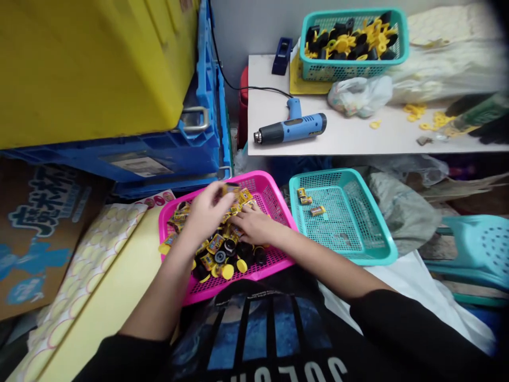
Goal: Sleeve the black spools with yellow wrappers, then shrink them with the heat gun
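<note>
While L hand grips blurry canister, R hand hold unclear; pcs yel/blk.

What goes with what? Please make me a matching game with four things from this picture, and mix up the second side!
Things:
1. pink basket
2. heat gun
3. lower teal basket
4. yellow box

Clues:
A. on top of a blue crate
B. lies on the white table
C. left hand and right hand are over it
D. has just a few small pieces inside

Right pairs: 1-C, 2-B, 3-D, 4-A
</note>
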### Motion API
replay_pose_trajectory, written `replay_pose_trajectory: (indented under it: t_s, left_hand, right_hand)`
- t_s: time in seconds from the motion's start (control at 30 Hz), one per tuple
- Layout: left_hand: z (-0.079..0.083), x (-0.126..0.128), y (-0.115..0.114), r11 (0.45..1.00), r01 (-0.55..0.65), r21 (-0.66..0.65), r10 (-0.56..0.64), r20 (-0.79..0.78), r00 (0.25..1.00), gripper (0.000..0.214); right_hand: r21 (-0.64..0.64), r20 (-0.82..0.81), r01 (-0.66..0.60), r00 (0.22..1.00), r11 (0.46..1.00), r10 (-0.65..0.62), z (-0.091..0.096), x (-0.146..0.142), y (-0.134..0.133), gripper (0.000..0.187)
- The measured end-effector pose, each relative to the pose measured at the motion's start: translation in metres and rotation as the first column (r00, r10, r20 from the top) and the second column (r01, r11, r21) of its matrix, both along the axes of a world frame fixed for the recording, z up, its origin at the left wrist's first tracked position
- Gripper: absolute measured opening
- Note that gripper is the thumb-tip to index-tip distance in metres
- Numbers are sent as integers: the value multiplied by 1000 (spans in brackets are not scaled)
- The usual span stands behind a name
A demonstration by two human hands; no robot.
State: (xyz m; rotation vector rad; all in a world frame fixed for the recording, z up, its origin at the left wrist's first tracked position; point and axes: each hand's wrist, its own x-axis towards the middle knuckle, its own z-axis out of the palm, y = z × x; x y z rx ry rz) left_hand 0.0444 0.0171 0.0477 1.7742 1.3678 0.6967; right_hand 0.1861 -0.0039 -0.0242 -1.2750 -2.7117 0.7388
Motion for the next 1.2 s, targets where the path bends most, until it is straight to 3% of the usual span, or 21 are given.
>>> replay_pose_trajectory:
  t_s: [0.1, 0.13, 0.2, 0.27, 0.3, 0.37, 0.4, 0.43, 0.47, 0.57, 0.63, 0.7, 0.8, 0.9, 0.97, 1.03, 1.1, 1.2]
  left_hand:
    - [28, 44, 6, 944, 328, 41, -326, -54, 944, 38]
    - [37, 48, 8, 925, 370, 83, -363, -81, 928, 42]
    - [47, 37, 9, 926, 346, 150, -326, -146, 934, 40]
    - [43, 9, 6, 953, 266, 142, -224, -257, 940, 27]
    - [36, -7, 2, 965, 251, 77, -211, -340, 916, 25]
    - [15, -33, -10, 968, 246, -55, -238, -524, 818, 24]
    - [2, -41, -17, 965, 244, -100, -253, -607, 753, 26]
    - [-10, -46, -25, 967, 222, -126, -248, -672, 698, 29]
    - [-21, -47, -33, 967, 216, -138, -248, -713, 656, 32]
    - [-40, -42, -47, 970, 201, -135, -234, -741, 630, 33]
    - [-41, -44, -49, 977, 167, -130, -210, -705, 678, 30]
    - [-35, -52, -44, 991, 51, -124, -117, -612, 782, 27]
    - [-23, -64, -31, 976, -177, -127, 117, -378, 918, 22]
    - [-12, -48, -18, 954, -242, -175, 229, -91, 969, 20]
    - [-7, -18, -11, 953, -183, -244, 215, 116, 970, 21]
    - [-2, 21, -7, 959, -58, -277, 145, 306, 941, 28]
    - [4, 54, -5, 948, 167, -271, -29, 449, 893, 47]
    - [13, 70, -5, 903, 399, -159, -305, 418, 856, 55]
  right_hand:
    - [-27, -75, 53, 996, 998, -55, 13, 6, -1, 45]
    - [-26, -105, 88, 990, 996, -90, 21, 16, -5, 46]
    - [24, -178, 205, 964, 978, -198, 38, 50, -18, 47]
    - [126, -254, 402, 897, 907, -362, 50, 97, -36, 39]
    - [180, -244, 490, 862, 853, -444, 53, 120, -45, 38]
    - [271, -118, 643, 761, 716, -638, 52, 154, -58, 43]
    - [298, -47, 671, 721, 679, -692, 49, 160, -60, 46]
    - [300, 8, 670, 710, 679, -705, 46, 159, -59, 48]
    - [275, 39, 643, 736, 715, -676, 43, 149, -53, 47]
    - [100, -12, 402, 915, 910, -403, 32, 84, -23, 38]
    - [31, -6, 140, 990, 990, -139, 24, 35, -2, 39]
    - [-14, 46, -51, 998, 999, 51, 17, 1, 15, 40]
    - [-36, 56, -150, 987, 988, 152, 14, -11, 26, 34]
    - [-44, -54, -43, 998, 998, 40, 25, 13, 20, 29]
    - [-107, -197, 77, 976, 991, -97, 35, 43, 7, 30]
    - [-208, -365, 176, 899, 962, -244, 46, 80, -16, 30]
    - [-264, -431, 314, 808, 912, -403, 52, 122, -44, 34]
    - [-168, -317, 598, 719, 783, -618, 54, 178, -82, 36]
